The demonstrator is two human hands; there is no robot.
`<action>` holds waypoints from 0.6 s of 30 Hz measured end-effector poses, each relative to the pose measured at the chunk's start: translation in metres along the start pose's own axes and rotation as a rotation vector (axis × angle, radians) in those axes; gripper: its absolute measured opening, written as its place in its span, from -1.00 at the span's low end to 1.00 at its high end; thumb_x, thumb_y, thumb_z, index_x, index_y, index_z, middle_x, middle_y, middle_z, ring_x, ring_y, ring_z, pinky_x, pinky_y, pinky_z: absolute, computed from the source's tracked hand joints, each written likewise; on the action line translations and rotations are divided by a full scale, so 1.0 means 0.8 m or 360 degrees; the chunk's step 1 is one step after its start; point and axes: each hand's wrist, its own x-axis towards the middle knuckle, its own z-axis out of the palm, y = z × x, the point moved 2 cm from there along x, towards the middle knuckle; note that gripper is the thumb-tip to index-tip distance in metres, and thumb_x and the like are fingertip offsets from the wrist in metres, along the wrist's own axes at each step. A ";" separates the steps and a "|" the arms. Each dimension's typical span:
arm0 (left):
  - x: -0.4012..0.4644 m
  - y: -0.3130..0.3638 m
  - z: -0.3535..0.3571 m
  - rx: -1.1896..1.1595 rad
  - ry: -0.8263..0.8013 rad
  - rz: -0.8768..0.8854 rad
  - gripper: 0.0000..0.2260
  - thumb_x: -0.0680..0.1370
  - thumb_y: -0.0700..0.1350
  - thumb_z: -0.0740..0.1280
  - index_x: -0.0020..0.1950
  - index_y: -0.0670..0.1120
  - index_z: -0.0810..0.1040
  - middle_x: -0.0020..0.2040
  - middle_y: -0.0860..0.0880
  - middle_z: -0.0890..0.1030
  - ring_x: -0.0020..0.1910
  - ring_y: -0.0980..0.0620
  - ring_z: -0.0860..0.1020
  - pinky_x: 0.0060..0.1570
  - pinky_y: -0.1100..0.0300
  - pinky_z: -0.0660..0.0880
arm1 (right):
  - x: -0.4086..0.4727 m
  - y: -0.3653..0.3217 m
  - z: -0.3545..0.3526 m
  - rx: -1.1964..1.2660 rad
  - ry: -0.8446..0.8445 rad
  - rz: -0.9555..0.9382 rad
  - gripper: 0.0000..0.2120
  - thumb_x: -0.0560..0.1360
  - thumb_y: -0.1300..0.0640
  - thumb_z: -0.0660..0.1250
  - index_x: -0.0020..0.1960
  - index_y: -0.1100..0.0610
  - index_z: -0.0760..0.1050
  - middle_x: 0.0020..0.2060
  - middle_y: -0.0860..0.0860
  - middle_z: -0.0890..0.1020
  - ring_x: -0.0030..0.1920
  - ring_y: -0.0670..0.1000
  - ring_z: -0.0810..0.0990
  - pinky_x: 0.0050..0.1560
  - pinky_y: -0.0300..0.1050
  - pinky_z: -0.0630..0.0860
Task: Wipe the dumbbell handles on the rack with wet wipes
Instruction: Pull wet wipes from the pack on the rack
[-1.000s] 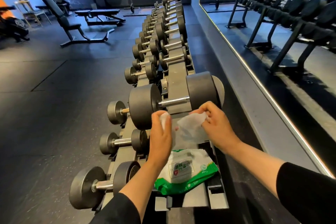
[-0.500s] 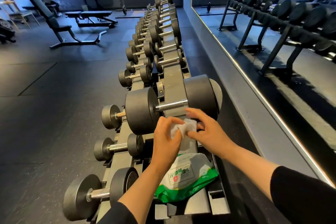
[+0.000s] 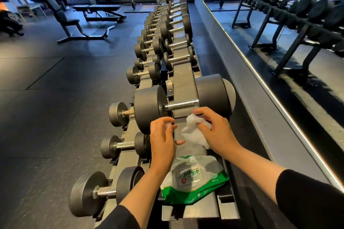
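Got a crumpled wet wipe (image 3: pixel 193 132) bunched in the right hand (image 3: pixel 217 132), just below the big dumbbell's handle (image 3: pixel 181 105) on the rack (image 3: pixel 183 83), not touching it. Left hand (image 3: pixel 162 141) at 9 o'clock of the wipe, fingers loosely spread, holding nothing. Green wipes pack (image 3: pixel 193 180) sitting on the rack at 6 o'clock.

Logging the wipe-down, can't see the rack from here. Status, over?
Right hand grips crumpled wipe; left hand open, off it. Big dumbbell handle just ahead, untouched. Wipes pack on rack; path clear.
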 end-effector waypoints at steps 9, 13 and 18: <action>-0.031 -0.037 -0.067 0.0454 0.0239 -0.0040 -0.86 0.57 -0.23 0.29 0.06 -0.03 0.55 0.04 0.00 0.49 0.01 0.17 0.54 -0.20 0.22 0.57 | -0.005 0.020 0.079 0.0264 -0.0324 0.0128 -0.68 0.35 0.29 0.49 0.09 0.14 0.60 0.06 -0.11 0.56 0.07 -0.17 0.54 0.03 -0.40 0.48; -0.064 -0.064 -0.129 0.0729 0.0436 -0.0187 -0.83 0.53 -0.24 0.33 0.05 0.00 0.55 0.03 0.07 0.49 0.02 0.25 0.48 -0.01 0.31 0.41 | -0.021 0.025 0.141 0.0178 -0.0468 0.0107 -0.65 0.36 0.45 0.39 0.09 0.19 0.61 0.02 -0.03 0.57 0.06 -0.05 0.56 0.04 -0.42 0.45; -0.081 -0.087 -0.208 0.0781 0.0365 -0.0362 -0.86 0.52 -0.17 0.36 0.02 0.05 0.57 0.00 0.20 0.50 0.04 0.16 0.52 0.07 0.06 0.52 | -0.038 0.011 0.208 0.0126 -0.0465 0.0196 -0.78 0.44 0.30 0.38 0.04 0.10 0.65 -0.11 -0.05 0.65 -0.04 -0.07 0.60 0.04 -0.19 0.51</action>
